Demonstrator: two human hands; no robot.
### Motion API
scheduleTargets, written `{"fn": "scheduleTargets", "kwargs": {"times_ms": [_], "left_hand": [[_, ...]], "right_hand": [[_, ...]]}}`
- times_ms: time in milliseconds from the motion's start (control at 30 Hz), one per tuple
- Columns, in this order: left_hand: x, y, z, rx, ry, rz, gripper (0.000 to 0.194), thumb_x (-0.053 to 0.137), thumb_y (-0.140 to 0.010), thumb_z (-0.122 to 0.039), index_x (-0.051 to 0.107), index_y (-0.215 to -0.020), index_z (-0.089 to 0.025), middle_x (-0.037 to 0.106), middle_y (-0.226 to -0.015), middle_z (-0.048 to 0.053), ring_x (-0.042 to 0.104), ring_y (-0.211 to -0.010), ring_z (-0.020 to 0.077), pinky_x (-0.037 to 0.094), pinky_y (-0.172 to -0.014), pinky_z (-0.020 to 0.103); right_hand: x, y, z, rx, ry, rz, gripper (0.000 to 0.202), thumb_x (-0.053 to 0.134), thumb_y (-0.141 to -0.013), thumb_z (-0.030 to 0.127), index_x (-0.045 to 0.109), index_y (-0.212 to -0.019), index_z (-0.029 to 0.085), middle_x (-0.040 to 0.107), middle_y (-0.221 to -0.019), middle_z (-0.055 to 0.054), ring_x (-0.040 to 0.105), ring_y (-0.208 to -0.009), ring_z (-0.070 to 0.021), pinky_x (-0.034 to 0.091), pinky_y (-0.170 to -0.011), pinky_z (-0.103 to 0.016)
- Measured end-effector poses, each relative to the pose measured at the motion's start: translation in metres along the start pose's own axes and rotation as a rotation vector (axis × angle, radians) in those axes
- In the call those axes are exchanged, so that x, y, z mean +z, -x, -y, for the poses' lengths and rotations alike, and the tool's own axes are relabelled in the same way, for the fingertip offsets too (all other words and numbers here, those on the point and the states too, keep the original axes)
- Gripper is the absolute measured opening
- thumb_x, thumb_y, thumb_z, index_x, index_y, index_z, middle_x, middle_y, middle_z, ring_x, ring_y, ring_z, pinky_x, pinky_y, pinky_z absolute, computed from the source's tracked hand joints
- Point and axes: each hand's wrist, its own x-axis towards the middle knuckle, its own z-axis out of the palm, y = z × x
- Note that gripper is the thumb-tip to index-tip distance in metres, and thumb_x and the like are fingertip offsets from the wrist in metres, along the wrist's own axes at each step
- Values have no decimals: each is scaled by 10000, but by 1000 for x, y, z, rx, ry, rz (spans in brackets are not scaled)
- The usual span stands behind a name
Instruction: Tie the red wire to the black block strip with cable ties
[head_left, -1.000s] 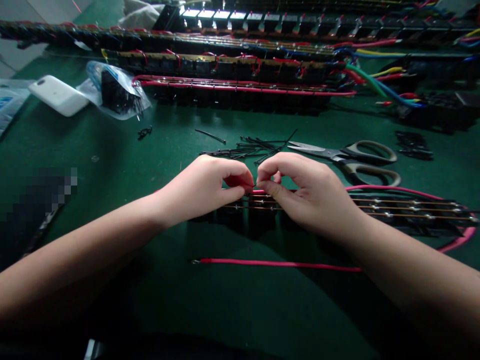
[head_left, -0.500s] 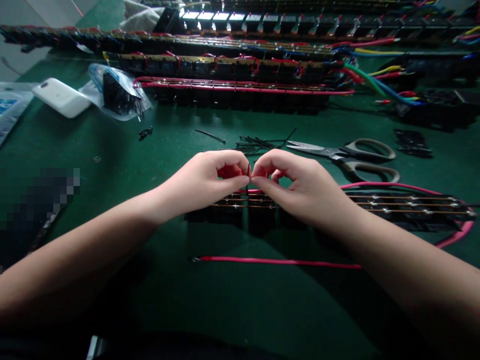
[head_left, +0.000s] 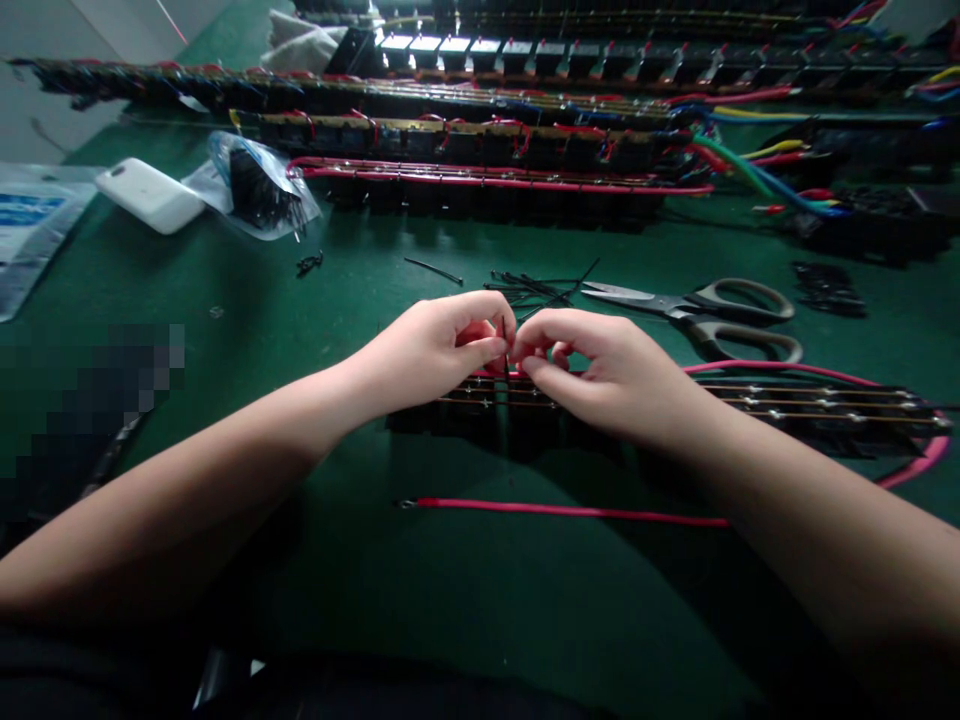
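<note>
My left hand (head_left: 442, 350) and my right hand (head_left: 600, 375) meet fingertip to fingertip over a row of black switch modules (head_left: 817, 410) wired with bare copper strands and a red wire (head_left: 570, 512). Both pinch a thin black cable tie (head_left: 508, 358) standing between the fingertips, just above the left end of the row. The red wire loops around the right end of the row and runs back along the green mat (head_left: 450, 600) in front of it.
Loose black cable ties (head_left: 532, 287) and scissors (head_left: 712, 310) lie just behind my hands. Further back are several finished module rows (head_left: 487, 185), a plastic bag of ties (head_left: 259, 190), a white phone (head_left: 148, 195) and coloured wires (head_left: 757, 170).
The two hands stayed pressed together over the row, shifting slightly upward in the picture; the tie between the fingertips now stands upright. The camera tilted a little.
</note>
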Motion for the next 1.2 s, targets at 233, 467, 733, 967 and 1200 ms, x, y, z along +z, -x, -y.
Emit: {"fn": "scheduleTargets", "kwargs": {"times_ms": [233,467,733,967,1200], "left_hand": [[-1,0,4,36,-47,-55,74,584,-846,-228,627,-872,-174,652,-743,-20,586,-689,118,431,-627,233],[-2,0,9,117,-63,-168,98,563,-873,-255,600,-855,-166,633,-737,-15,578,-677,106,446,-629,221],[-25,31,2,164,-375,-322,104,522,-899,-234,614,-897,-186,678,-903,17,616,-874,146,492,-844,285],[-74,156,38,-154,-746,-502,239,501,-926,-337,654,-1059,-209,693,-1147,102,607,-1149,279,432,-1070,436],[-122,240,87,-718,-926,-710,827,544,-845,-606,406,-1475,-89,542,-1374,310,502,-1262,530,418,-996,665]], "right_hand": [[-1,-2,1,26,6,50,109,570,-854,160,668,-897,181,684,-834,-17,613,-752,-149,464,-694,-269],[4,-3,4,-39,126,42,89,562,-834,171,648,-857,181,669,-789,-16,585,-699,-141,462,-664,-263],[7,-2,3,-190,372,-19,71,557,-827,145,616,-831,184,670,-770,-15,589,-668,-139,454,-622,-256],[20,10,31,-453,756,-114,168,530,-946,194,645,-824,182,692,-830,-77,562,-797,-209,399,-773,-370],[60,13,52,-747,809,-34,211,507,-986,226,637,-821,201,650,-747,-12,547,-760,-165,407,-802,-329]]}}
